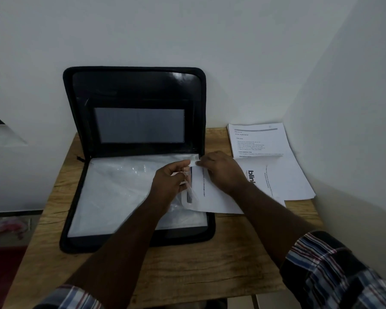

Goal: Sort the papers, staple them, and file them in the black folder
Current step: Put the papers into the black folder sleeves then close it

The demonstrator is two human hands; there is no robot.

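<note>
Black folder (134, 90) sits centre frame, zipped-edge fabric case, rounded corners, open like a laptop: lid propped upright against the white wall, glossy inner panel with a grey rectangular window pocket. Its base lies flat on the wooden surface (210, 264), light grain with dark cracks, and is filled with clear crinkly plastic sleeves (120, 186), shiny and wrinkled.

Your left hand (169, 186), centre frame, has fingers curled, the grip pinching the sleeve's right edge and lifting it open. Your right hand (221, 172) just beside it pinches the top corner of a white printed sheet (212, 197), thumb and fingertips closed on the paper, at the sleeve mouth. The sheet is flat and smooth with small black text along its left edge, and overlaps the folder's right rim.

More papers (265, 143) lie fanned in a loose stack at right of frame, against the wall corner, partly under your right wrist; the top page shows a grey header bar and lines of text, another a bold "blin" logo.

Checked shirt sleeves (332, 270) at the bottom corners.
</note>
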